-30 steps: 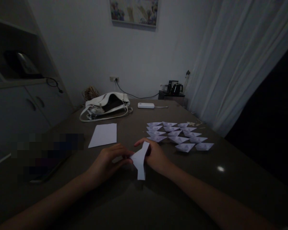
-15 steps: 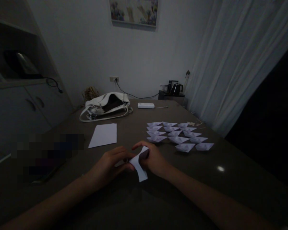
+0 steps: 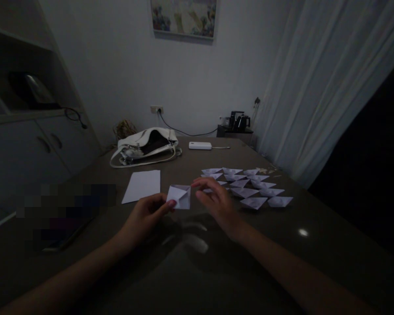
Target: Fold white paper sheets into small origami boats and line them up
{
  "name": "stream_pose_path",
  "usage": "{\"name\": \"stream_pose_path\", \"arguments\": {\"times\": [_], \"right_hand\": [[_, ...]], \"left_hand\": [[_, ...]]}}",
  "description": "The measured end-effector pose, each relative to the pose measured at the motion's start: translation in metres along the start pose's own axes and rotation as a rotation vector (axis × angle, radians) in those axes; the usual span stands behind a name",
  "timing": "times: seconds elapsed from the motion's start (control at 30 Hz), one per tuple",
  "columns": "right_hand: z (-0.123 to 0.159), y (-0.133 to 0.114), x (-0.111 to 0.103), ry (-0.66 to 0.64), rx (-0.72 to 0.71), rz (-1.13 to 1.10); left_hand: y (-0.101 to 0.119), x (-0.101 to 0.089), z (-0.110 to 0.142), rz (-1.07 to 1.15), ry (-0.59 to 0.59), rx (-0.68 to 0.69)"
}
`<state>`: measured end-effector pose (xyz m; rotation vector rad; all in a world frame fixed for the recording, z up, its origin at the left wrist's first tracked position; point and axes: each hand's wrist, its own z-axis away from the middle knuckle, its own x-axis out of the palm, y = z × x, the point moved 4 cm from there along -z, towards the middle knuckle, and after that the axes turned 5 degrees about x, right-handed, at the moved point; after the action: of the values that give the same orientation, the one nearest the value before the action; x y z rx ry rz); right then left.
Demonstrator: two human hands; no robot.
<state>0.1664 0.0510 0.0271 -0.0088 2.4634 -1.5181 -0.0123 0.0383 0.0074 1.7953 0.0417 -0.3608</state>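
Observation:
A small folded white paper (image 3: 181, 197), roughly square with creased flaps, is held above the table between the thumb and fingers of my left hand (image 3: 150, 213). My right hand (image 3: 218, 204) is just to the right of the paper, fingers apart and holding nothing; its fingertips are close to the paper's upper right corner. Behind and beyond this hand, several folded paper boats (image 3: 244, 192) stand in rows, a few of them partly hidden by it. A stack of blank white paper (image 3: 142, 185) lies behind my left hand.
On the dark table (image 3: 282, 258), a white handbag (image 3: 147, 146) lies at the back left. A white power bank (image 3: 200, 145) with a short cable rests near the far edge. Small scraps (image 3: 265, 170) lie beyond the boats. A blurred-out object (image 3: 68, 218) is at the left.
The folded paper has turned from an opened, edge-on shape into a flat square facing me, and is raised slightly. My right hand has let go of it and moved a little right.

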Motion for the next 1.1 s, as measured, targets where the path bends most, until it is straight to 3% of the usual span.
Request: {"name": "stream_pose_path", "arguments": {"times": [0.1, 0.2, 0.6, 0.93, 1.1], "right_hand": [[0.004, -0.006, 0.003, -0.034, -0.159, 0.107], [0.007, -0.002, 0.009, -0.036, -0.201, 0.117], [0.008, -0.006, 0.012, -0.051, -0.147, 0.149], [0.012, -0.003, 0.014, -0.041, -0.083, 0.206], [0.013, -0.008, 0.015, -0.085, -0.156, 0.205]], "left_hand": [[0.0, 0.003, 0.001, 0.025, -0.029, -0.037], [0.002, 0.006, 0.003, 0.021, -0.076, -0.033], [0.002, 0.01, 0.006, -0.249, -0.218, 0.077], [0.004, 0.011, 0.007, -0.483, -0.246, 0.163], [0.003, 0.012, 0.009, -0.484, -0.259, 0.173]]}}
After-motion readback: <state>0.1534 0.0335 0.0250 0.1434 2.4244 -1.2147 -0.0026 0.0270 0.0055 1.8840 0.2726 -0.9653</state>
